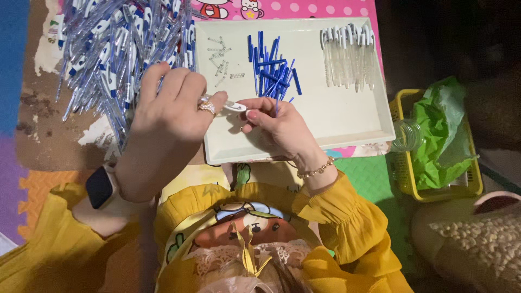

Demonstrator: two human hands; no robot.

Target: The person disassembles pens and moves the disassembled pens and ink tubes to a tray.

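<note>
Left hand: my left hand (165, 106) pinches a clear pen barrel (230, 105) between thumb and forefinger; the back of the hand hides most of the barrel, so only its white-tipped end shows.
Right hand: my right hand (277, 127) has its fingertips closed narrow on a thin blue refill (277, 106), which stands nearly upright just beside the barrel's end; I cannot tell whether the two touch.
Tray: the cream tray (353, 122) lies in front of me, and both hands meet over its near left part.
Springs: small metal springs (221, 59) lie scattered in the tray's far left corner, too small to count.
Refills: a loose heap of blue refills (271, 68) sits in the far middle of the tray.
Clear parts: a row of clear pen parts with white ends (347, 54) lies far right in the tray; their exact kind is hard to make out.
Pen pile: a big pile of blue-and-clear pens (119, 49) lies left of the tray, cut off by the far edge of the view.
Basket: a yellow basket (401, 168) at the right holds green plastic wrap (439, 135) and a clear bottle (404, 135), mostly hidden.
Wrists: a dark smartwatch (100, 187) on the left, a bead bracelet (315, 169) on the right.
</note>
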